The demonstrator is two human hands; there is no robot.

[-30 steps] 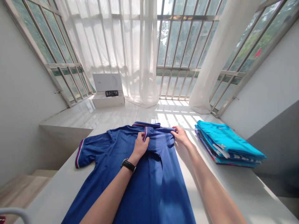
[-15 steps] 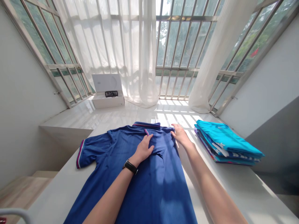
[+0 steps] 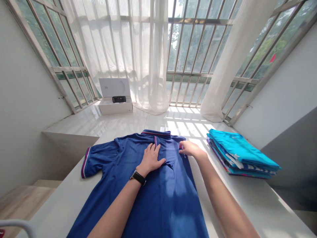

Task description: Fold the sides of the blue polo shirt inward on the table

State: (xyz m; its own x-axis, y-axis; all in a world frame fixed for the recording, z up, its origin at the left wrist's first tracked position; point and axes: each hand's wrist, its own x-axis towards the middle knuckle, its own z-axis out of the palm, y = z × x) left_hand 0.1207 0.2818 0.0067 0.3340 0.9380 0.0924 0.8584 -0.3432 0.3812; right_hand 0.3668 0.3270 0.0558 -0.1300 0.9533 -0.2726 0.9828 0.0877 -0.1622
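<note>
Extending below frame: blue shirt [image 3: 155,198]

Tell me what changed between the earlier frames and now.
The left hand has let go of its pinch at the folded-in sleeve's striped cuff and now lies spread on the navy polo shirt. The right hand has shifted slightly toward the wearer along the shirt's edge, fingers curled; whether they pinch fabric is unclear. The folded clothes stack and open white box stayed put.
</note>
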